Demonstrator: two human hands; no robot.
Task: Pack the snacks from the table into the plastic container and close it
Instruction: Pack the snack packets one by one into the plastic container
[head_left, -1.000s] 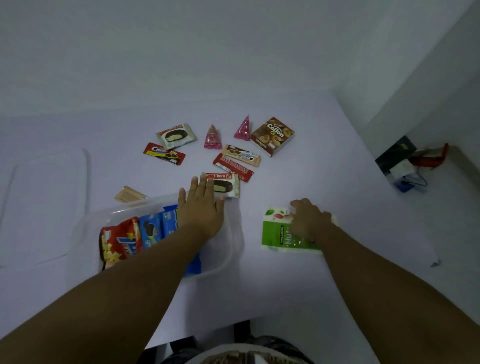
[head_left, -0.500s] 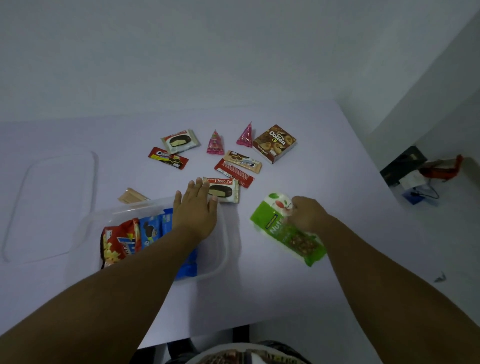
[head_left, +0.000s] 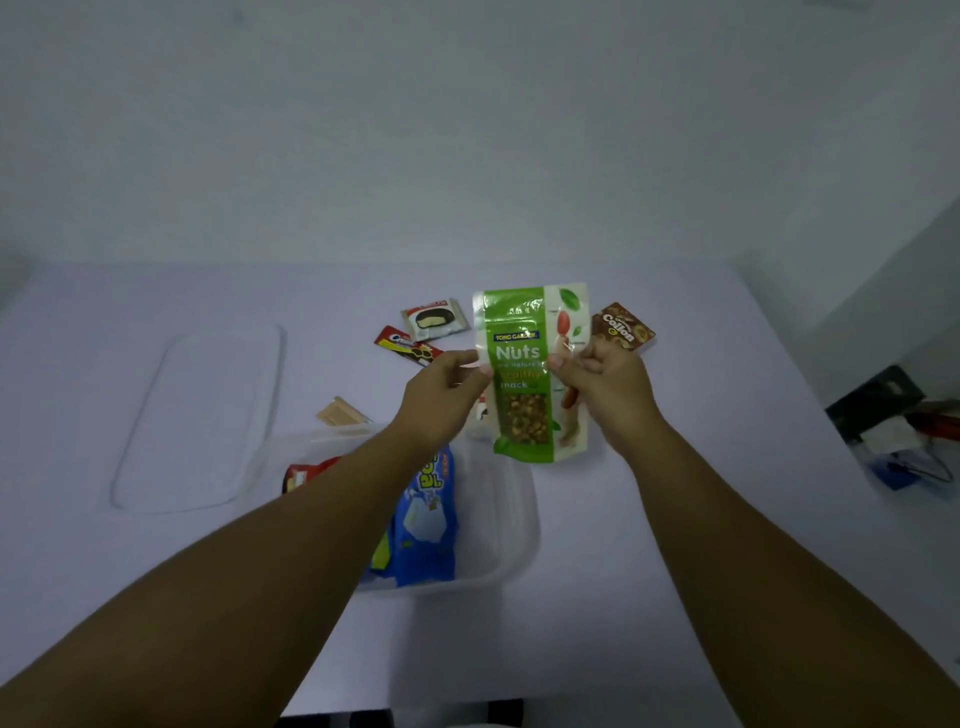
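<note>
Table (head_left: 675, 519), near edge: the plastic container (head_left: 511, 525) sits open, lid (head_left: 197, 415) well apart toward the left edge. We note the nuts pouch (head_left: 530, 374), flat a second ago, now upright above the container's far right corner, left hand (head_left: 441, 387) and right hand (head_left: 605, 384) both pinching it. Loading looks next.

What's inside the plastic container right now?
In the plastic container: a blue snack pack and part of a red snack bag. The left arm crosses over the container and hides whatever else lies beneath it.
</note>
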